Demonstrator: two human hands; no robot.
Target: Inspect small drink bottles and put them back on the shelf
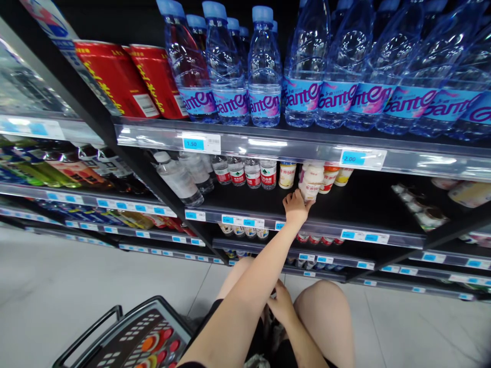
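My left hand [296,207] reaches forward to the shelf below the large water bottles, its fingers closed around the lower part of a small whitish drink bottle [311,180] with a pale pink label. Beside that bottle stand a yellow-labelled bottle [287,175] on the left and an orange-capped bottle [329,179] on the right. Low between my knees is my right hand [282,302], partly covered by my left arm. Its fingers are curled, and a small dark thing shows by them, too hidden to name.
Large blue-capped water bottles [264,71] and red cans [115,76] fill the shelf above. Small red-labelled water bottles [252,174] stand left of my reach. A shelf edge [330,225] with price tags runs below. On the floor, a dark basket [126,332] holds several red- and orange-capped items.
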